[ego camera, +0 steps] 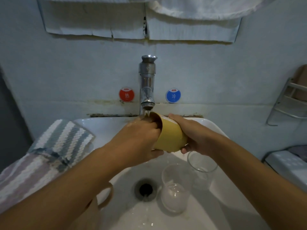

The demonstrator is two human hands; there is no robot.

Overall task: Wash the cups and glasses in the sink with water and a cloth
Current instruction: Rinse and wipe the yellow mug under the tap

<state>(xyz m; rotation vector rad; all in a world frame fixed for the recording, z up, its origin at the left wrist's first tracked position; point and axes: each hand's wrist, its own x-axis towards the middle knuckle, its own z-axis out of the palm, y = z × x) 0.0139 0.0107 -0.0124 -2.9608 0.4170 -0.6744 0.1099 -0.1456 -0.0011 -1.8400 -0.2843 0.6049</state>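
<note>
A yellow cup [169,135] is held tilted on its side over the sink [216,128], its mouth turned up under the stream from the tap [147,83]. It is gripped around the body by the right hand [194,135], while the fingers of the left hand [141,135] are pushed inside the mouth and its thumb is curled beneath; the inside is judged to be under rinsing by hand. Two clear glasses [175,188] [201,166] and a brown-handled cup [106,196] wait in the basin. Next, the striped cloth [64,141] at the left rim would likely be needed. "OYO" is read on a red sticker [126,94] marked 热 and on a blue sticker [173,95] marked 冷.
</note>
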